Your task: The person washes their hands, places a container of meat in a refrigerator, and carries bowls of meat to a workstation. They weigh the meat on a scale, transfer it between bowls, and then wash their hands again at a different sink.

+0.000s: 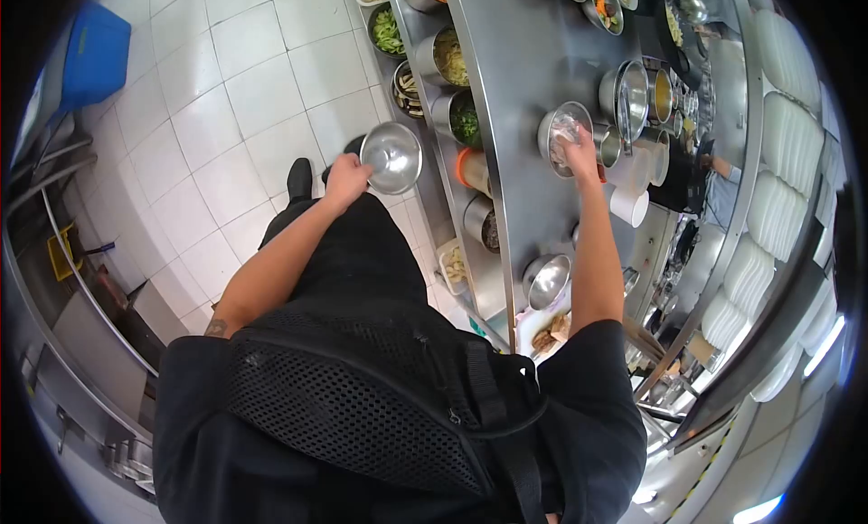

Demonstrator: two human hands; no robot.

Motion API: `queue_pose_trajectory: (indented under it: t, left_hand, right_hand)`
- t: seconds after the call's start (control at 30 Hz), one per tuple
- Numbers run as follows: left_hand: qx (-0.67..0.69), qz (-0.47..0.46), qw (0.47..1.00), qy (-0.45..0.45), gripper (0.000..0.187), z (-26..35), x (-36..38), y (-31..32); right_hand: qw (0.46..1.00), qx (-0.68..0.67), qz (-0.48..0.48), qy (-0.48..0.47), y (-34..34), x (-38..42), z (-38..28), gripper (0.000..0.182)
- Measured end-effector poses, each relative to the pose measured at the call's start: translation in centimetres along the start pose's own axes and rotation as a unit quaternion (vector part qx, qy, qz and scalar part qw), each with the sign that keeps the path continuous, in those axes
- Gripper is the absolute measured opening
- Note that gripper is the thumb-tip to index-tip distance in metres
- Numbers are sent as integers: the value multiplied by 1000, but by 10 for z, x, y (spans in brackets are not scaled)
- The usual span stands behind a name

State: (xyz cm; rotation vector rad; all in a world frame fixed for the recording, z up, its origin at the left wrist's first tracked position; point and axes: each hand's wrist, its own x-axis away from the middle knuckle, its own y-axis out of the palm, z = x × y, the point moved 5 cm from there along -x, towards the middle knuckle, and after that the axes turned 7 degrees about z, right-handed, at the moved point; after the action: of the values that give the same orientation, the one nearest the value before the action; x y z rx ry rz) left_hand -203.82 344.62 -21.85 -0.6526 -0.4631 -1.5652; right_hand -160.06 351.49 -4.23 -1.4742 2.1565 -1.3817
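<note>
My left hand [347, 182] is closed on the rim of a steel bowl [391, 158], which is held over the floor beside the counter and looks empty. On the steel counter [524, 90] stands another metal bowl [553, 155] with something pale and whitish in it. My right hand [579, 153] reaches into that second bowl, its fingers down at the pale contents. Whether the fingers grip any of it is hidden. White containers [629, 203] stand close to the right wrist.
A lower shelf holds tubs of vegetables, among them chopped greens [466, 124] and sliced green pieces [387, 31]. Stacked white plates [787, 144] line the far shelf. Another person's arm [723, 169] shows beyond the counter. A blue bin [95, 54] stands at the left.
</note>
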Motion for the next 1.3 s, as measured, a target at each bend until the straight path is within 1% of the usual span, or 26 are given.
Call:
queue_pose_trajectory:
  t: [0.03, 0.07, 0.1, 0.17, 0.27, 0.33, 0.37, 0.43, 0.5, 0.53, 0.57, 0.63, 0.67, 0.7, 0.77, 0.8, 0.83, 0.93, 0.97, 1.03, 1.07, 1.1, 1.17, 1.2, 1.23, 1.3]
  left_hand:
    - [-31, -1, 999, -5, 19, -7, 6, 6]
    - [-29, -5, 999, -15, 19, -11, 13, 11]
    - [-29, -6, 999, -17, 19, -13, 17, 16]
    - [-65, -45, 997, -9, 20, -20, 27, 33]
    - [-60, -81, 995, -16, 21, -41, 33, 74]
    - [-87, -131, 987, -13, 22, -51, 36, 109]
    - [-64, -146, 987, -35, 21, -58, 39, 127]
    - [6, -193, 975, -106, 14, -65, 45, 153]
    - [44, -153, 979, -131, 15, -63, 42, 160]
    - [86, -120, 976, -161, 17, -61, 39, 164]
    - [81, -116, 978, -152, 17, -55, 31, 166]
    - [101, -3, 989, -105, 16, -44, 4, 157]
    - [99, 46, 991, -81, 15, -34, -10, 156]
    - [96, 47, 992, -70, 15, -18, -23, 160]
    - [175, 147, 973, -38, 13, 18, -47, 154]
    - [169, 144, 975, -30, 13, 30, -62, 157]
    - [199, 146, 969, -10, 13, 43, -79, 161]
    - [251, 121, 960, 10, 11, 80, -128, 175]
    - [266, 103, 959, 0, 10, 86, -139, 183]
    - [279, 90, 956, -9, 11, 105, -150, 191]
    - [271, 77, 959, -16, 13, 104, -165, 193]
    - [259, 63, 964, -24, 15, 96, -180, 196]
    - [264, 38, 963, -23, 19, 84, -200, 196]
    - [254, 7, 966, -39, 20, 77, -209, 195]
    - [242, -26, 968, -55, 21, 81, -209, 196]
    - [245, -16, 966, -84, 21, 73, -201, 195]
  right_hand:
    - [999, 9, 13, 40, 4, -10, 10, 40]
    - [974, 107, 86, -179, 12, -19, 18, 39]
    - [974, 108, 85, -178, 17, -29, 19, 39]
    - [948, 224, 110, -197, 24, -32, 29, 41]
    - [942, 253, 157, -158, 23, -7, 13, 45]
    - [942, 270, 144, -141, 22, -4, 9, 45]
    - [944, 278, 129, -120, 20, -4, 11, 45]
    - [940, 261, 157, -154, 11, -12, 14, 48]
    - [982, 118, 63, -131, -3, -24, 26, 58]
    - [993, 84, -3, -80, -7, -34, 35, 70]
    - [994, 75, 1, -84, -13, -41, 40, 70]
    - [938, 260, -45, -226, -18, -11, 9, 70]
    - [908, 336, -27, -250, -14, 4, -1, 71]
    - [910, 330, -18, -252, -12, -6, 9, 71]
    - [922, 240, -1, -305, -1, -28, 29, 65]
    - [922, 217, 3, -322, -1, -24, 26, 58]
    - [924, 214, 12, -317, 0, -21, 27, 58]
    - [948, 137, 85, -273, -7, -25, 21, 35]
    - [965, 131, 66, -216, -9, -30, 27, 47]
    - [990, 11, 42, -137, -14, -38, 39, 47]
    - [991, -55, 38, -116, -13, -46, 57, 55]
    - [991, -52, 42, -114, -24, -36, 49, 55]
    - [998, -57, -6, -36, -45, -3, 17, 62]
    - [995, 20, -45, -87, -52, 1, 5, 75]
    - [996, 18, -35, -81, -52, -2, 4, 75]
    - [935, 217, 26, -278, -50, 5, -10, 78]
